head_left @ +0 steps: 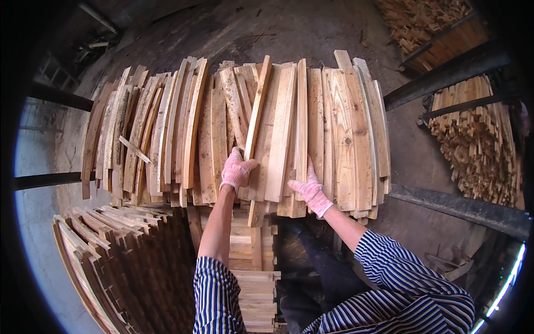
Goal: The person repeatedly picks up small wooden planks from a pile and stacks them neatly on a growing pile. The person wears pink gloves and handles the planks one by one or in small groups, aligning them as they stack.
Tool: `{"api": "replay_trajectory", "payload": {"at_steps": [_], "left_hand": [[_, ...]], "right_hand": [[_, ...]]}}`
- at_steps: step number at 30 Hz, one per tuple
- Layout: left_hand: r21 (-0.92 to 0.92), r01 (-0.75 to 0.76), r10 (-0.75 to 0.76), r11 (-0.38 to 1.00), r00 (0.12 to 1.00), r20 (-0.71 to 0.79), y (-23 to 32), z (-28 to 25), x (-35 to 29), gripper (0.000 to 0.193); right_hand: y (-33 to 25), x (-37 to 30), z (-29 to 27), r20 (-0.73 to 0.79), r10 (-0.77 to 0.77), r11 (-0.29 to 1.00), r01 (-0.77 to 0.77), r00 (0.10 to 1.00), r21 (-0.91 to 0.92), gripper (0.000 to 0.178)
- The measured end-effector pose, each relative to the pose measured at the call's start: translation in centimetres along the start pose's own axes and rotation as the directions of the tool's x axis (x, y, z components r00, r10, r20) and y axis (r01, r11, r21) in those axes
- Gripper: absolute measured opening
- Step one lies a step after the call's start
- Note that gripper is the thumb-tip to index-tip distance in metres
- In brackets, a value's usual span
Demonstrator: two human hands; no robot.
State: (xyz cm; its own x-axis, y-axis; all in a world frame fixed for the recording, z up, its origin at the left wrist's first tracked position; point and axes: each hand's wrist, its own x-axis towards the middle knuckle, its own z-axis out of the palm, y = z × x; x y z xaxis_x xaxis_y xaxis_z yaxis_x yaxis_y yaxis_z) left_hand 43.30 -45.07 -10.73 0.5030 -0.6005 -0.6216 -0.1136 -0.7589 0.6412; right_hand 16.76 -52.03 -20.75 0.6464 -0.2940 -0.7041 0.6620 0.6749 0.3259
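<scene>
Striped sleeves (389, 278), left hand (236, 170) gripping slat (257, 108) (tilted)

Left hand (237, 170) gripping slat (256, 111), right hand (309, 190) on stacked boards (345, 139)

Pink-and-white gloves (236, 170), navy-white striped sleeves (414, 278), pale tan wooden slats (345, 139).

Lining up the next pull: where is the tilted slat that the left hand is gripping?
In the head view, the tilted slat lies centre-top on the plank stack, its lower end in the left hand, left of the right hand.
</scene>
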Motion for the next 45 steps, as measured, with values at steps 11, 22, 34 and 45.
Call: {"api": "replay_trajectory", "payload": {"at_steps": [11,22,34,45], "left_hand": [[-0.302,-0.075,-0.017,0.950,0.956,-0.293,-5.5,6.0,-7.2,0.073],[-0.719,0.330,0.006,0.612,0.907,0.421,-6.2,3.9,-14.5,0.079],[-0.891,0.336,0.112,0.305,0.917,0.384,-1.5,8.8,-20.4,0.079],[-0.901,0.207,-0.091,0.382,0.978,0.186,0.4,12.9,-26.5,0.068]], "right_hand": [[13.0,-1.8,3.7,0.394,-0.485,-0.484,0.136,0.781,-0.864,0.109],[6.4,-18.8,3.2,0.162,0.039,-0.285,0.166,0.986,-0.944,0.081],[3.3,-19.8,1.7,0.023,0.061,0.010,0.023,0.998,-1.000,0.086],[2.5,-22.3,-4.6,0.267,-0.136,-0.310,0.215,0.954,-0.926,0.082]]}}
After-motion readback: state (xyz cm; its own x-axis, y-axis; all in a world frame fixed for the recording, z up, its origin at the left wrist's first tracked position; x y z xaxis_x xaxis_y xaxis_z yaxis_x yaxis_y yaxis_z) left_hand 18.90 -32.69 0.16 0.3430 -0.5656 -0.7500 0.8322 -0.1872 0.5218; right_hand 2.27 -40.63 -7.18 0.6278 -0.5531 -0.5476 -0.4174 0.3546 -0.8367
